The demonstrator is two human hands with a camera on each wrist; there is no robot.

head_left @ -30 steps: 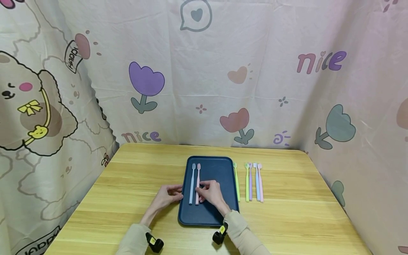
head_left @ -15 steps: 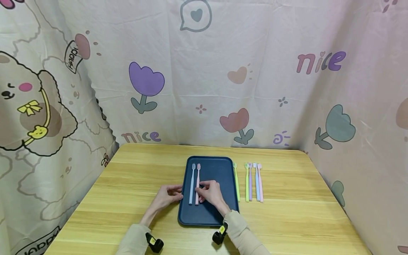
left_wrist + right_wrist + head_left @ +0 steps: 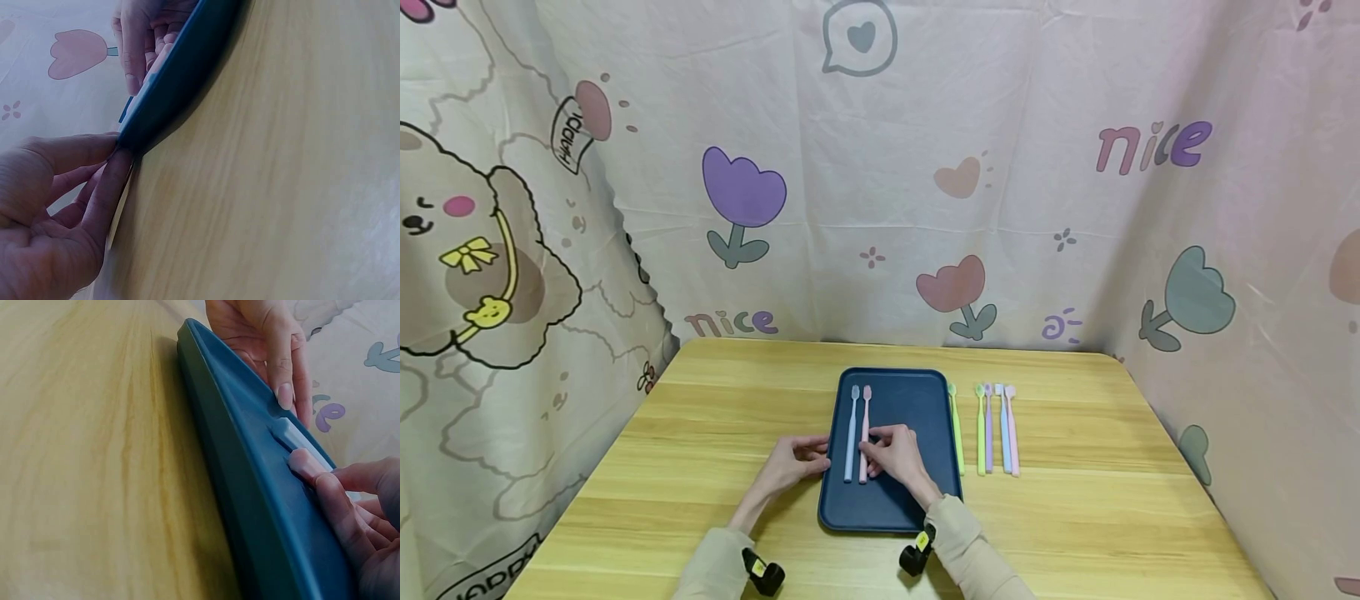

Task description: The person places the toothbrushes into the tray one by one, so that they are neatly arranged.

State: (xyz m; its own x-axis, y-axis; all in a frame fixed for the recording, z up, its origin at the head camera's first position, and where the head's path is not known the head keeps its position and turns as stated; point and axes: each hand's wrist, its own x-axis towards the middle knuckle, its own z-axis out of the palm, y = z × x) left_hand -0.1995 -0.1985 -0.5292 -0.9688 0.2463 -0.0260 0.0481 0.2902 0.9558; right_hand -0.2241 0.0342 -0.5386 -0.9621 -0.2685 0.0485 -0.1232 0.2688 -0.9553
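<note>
A dark blue rectangular tray [image 3: 912, 417] lies on the table, with a blue toothbrush [image 3: 852, 442] and a pink toothbrush [image 3: 867, 410] side by side in its left half, heads toward the back. My right hand [image 3: 897, 456] pinches the pink toothbrush's handle between thumb and index finger. In the right wrist view the butt of the pink toothbrush [image 3: 304, 463] shows just in front of those fingertips, close above the tray floor. At the tray's left edge, my left hand [image 3: 792, 464] pinches the rim; the left wrist view shows thumb and forefinger meeting at the tray's edge [image 3: 164, 106].
Right of the tray, several toothbrushes lie on the wooden table [image 3: 1097, 467]: a green one [image 3: 957, 433] against the tray's side, then another green one [image 3: 981, 433], a purple one [image 3: 989, 433], a blue one [image 3: 1006, 433] and a pink one [image 3: 1014, 433]. A printed curtain [image 3: 865, 167] hangs behind.
</note>
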